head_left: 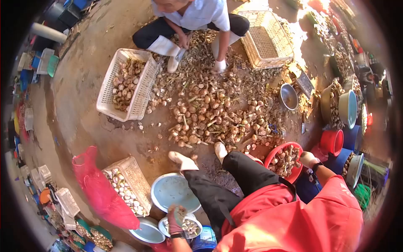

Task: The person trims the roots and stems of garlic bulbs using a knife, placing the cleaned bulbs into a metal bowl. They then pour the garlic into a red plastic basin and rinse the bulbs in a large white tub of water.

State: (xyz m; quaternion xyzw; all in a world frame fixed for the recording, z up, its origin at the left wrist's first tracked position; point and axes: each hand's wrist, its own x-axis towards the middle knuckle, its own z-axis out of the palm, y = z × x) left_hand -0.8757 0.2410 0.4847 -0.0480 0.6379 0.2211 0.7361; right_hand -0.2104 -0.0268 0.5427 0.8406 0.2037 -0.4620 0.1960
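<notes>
My right hand, in a pale glove, is closed on the rim of a red basin heaped with garlic bulbs. The basin is beside my right leg. Low in the view, my gloved left hand overlaps a small white bowl of pale peeled cloves; its fingers are too unclear to make out a grip. Just beyond that hand lies a wide light-blue basin. A large pile of garlic bulbs covers the ground before my feet.
Across the pile a person squats, holding a knife. A white crate of garlic is at left, another crate at back right. Nearer are a crate of trimmed bulbs, a red mesh bag and a metal bowl.
</notes>
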